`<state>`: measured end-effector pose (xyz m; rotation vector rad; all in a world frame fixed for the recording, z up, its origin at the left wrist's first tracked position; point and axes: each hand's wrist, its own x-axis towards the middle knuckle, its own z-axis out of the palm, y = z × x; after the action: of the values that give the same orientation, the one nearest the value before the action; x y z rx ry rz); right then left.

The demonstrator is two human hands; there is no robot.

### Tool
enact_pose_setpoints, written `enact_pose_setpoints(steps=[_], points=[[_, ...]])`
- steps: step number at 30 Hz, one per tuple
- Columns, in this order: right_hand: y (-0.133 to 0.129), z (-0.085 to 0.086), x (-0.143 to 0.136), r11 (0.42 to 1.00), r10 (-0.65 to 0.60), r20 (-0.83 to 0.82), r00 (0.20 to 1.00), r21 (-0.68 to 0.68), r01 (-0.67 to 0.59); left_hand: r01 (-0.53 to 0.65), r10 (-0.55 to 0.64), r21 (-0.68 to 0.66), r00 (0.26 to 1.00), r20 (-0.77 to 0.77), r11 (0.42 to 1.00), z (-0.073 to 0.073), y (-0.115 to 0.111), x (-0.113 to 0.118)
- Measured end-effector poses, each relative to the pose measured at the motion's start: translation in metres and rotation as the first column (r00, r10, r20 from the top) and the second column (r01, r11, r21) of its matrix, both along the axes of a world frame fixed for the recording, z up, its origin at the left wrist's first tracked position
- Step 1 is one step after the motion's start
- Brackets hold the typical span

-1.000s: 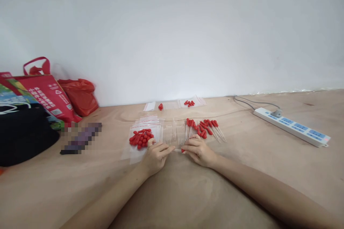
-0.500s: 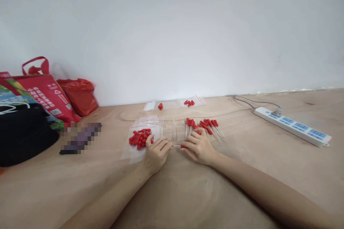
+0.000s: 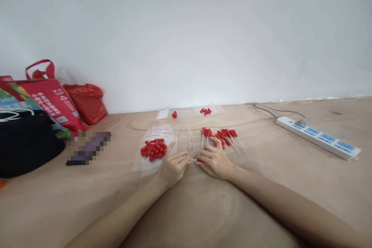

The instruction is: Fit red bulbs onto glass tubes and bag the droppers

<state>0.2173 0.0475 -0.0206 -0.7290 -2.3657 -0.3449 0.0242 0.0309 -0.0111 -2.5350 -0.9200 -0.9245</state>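
Between my two hands a clear thin tube [image 3: 193, 160] lies level, low over the wooden table. My left hand [image 3: 173, 166] pinches its left end, index finger raised. The fingers of my right hand [image 3: 214, 161] close on a red rubber bulb [image 3: 199, 160] at its right end. Left of my left hand, loose red bulbs [image 3: 154, 149] are piled on clear zip bags [image 3: 147, 166]. Bare clear tubes [image 3: 183, 143] lie in rows just beyond my hands. Behind my right hand, tubes with red bulbs on them [image 3: 232, 133] are fanned out.
Small bags with a few red bulbs [image 3: 205, 111] lie along the white wall. On the right is a power strip [image 3: 316, 136] with a grey cable. A black hat [image 3: 29, 143], a red bag [image 3: 85, 102], a printed bag [image 3: 55, 100] and a dark pixelated object [image 3: 90, 148] are on the left.
The view has shifted slightly. My left index finger has lifted a little more upright. Both hands still hold the tube and bulb in nearly the same place.
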Motion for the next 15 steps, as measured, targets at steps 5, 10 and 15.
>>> enact_pose_setpoints(steps=[5, 10, 15], points=[[0.0018, -0.0019, -0.0018, 1.0, 0.022, -0.006, 1.0, -0.001, -0.022, 0.041, -0.041, -0.004, 0.999, 0.029, 0.999, -0.0011, 0.0019, 0.0025], [0.0033, -0.0034, -0.0056, 0.999, 0.034, -0.018, 0.999, 0.016, -0.033, 0.049, -0.049, -0.007, 0.998, 0.036, 0.999, -0.0014, 0.0024, 0.0026], [0.0047, -0.0026, -0.0076, 0.999, 0.037, -0.021, 0.999, 0.012, -0.037, 0.034, -0.033, -0.019, 0.998, 0.048, 0.999, -0.0024, 0.0022, 0.0024]])
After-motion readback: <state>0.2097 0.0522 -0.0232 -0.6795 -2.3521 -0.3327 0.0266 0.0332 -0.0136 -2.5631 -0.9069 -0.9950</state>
